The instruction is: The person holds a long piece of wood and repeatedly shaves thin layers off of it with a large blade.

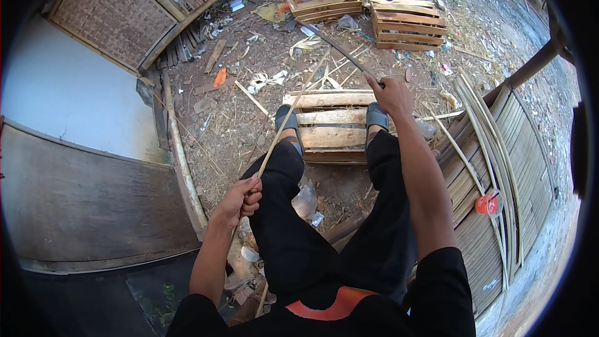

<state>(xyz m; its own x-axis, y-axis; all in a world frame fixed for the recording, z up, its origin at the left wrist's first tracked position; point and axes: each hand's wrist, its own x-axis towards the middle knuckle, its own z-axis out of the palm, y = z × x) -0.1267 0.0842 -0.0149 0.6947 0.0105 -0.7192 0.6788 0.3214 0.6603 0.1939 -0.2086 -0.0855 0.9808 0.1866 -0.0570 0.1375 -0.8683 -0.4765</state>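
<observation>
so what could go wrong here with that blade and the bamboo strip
1. The right hand holds a long dark blade stretched out over the feet, which wear open sandals on the wooden pallet; a slip could cut a foot.
2. The left hand grips the thin bamboo strip bare; its edge may splinter or slice the fingers.
3. Scraps litter the ground, so footing looks poor.

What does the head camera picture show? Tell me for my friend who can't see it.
Seen from above, a seated person's left hand grips a long thin pale bamboo strip, while the right hand holds a long dark blade out in front. Their feet in grey sandals rest on a low wooden slatted crate on littered dirt ground, with more wooden crates beyond.
</observation>
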